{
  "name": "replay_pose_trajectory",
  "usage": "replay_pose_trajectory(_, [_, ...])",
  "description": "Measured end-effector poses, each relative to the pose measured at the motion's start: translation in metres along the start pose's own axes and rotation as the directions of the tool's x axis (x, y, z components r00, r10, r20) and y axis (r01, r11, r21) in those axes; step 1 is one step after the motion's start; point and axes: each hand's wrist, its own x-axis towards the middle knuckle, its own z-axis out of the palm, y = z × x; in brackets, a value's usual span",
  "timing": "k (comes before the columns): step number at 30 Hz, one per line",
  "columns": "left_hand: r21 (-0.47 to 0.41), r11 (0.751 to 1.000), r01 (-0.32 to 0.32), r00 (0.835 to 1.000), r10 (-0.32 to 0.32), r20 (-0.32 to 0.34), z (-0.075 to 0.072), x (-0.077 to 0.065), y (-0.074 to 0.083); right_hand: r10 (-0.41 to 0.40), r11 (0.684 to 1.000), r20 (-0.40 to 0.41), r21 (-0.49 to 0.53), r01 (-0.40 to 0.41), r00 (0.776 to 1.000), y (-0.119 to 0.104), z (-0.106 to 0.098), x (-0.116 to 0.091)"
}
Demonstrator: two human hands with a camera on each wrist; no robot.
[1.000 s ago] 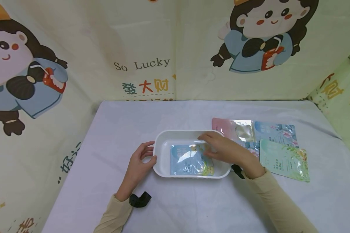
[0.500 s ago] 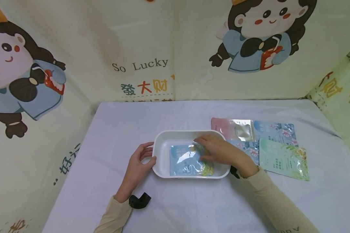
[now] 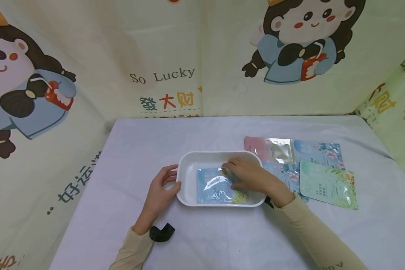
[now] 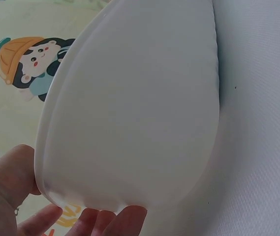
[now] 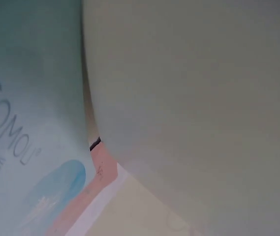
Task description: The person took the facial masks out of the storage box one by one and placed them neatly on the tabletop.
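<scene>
A white oblong tray (image 3: 188, 187) stands mid-table with a shiny blue sheet mask packet (image 3: 212, 187) lying flat in it. My left hand (image 3: 162, 193) holds the tray's left end, thumb on the near side. In the left wrist view, fingertips (image 4: 127, 219) of that hand touch the tray's outer wall (image 4: 130, 108). Over the packet's right part reaches my right hand (image 3: 251, 174), its fingers at the far edge and thumb lower down, a gap between them. Its fingertips are partly hidden. The right wrist view shows none of that hand.
Right of the tray lie a pink-and-silver packet (image 3: 266, 150), a blue flowered packet (image 3: 318, 152), another blue one (image 3: 287, 174) and a green packet (image 3: 327, 185) overlapping them. A printed cloth (image 3: 165, 45) hangs behind the white table (image 3: 206, 240).
My right hand has moved slightly left and toward me over the packet, and the light reflection on the packet has changed shape. My left hand and the tray stay put.
</scene>
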Motion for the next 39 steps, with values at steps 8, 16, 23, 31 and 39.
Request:
replay_pose_trajectory(8, [0.001, 1.0, 0.013, 1.0, -0.013, -0.002, 0.0001, -0.0013, 0.0004, 0.019, 0.999, -0.004, 0.027, -0.019, 1.0, -0.0012, 0.0, 0.0003])
replay_pose_trajectory(16, [0.01, 1.0, 0.003, 1.0, -0.003, -0.004, 0.0005, -0.0011, -0.0015, 0.056, 0.996, 0.02, 0.067, -0.057, 0.998, -0.0027, -0.0012, 0.001])
replay_pose_trajectory(23, [0.014, 1.0, 0.001, 1.0, -0.001, -0.008, 0.0009, -0.0017, -0.0019, 0.049, 0.997, -0.023, 0.064, -0.047, 0.999, -0.0013, 0.0008, 0.0018])
replay_pose_trajectory(31, [0.02, 1.0, 0.005, 1.0, -0.005, -0.007, 0.0005, -0.0009, -0.0014, 0.04, 0.997, -0.065, 0.067, -0.035, 0.997, -0.001, 0.0001, 0.0013])
replay_pose_trajectory(39, [0.026, 0.999, 0.019, 1.0, -0.018, -0.007, -0.0001, -0.0008, 0.0005, 0.033, 0.995, -0.075, 0.1, -0.026, 0.997, -0.002, -0.0053, -0.0001])
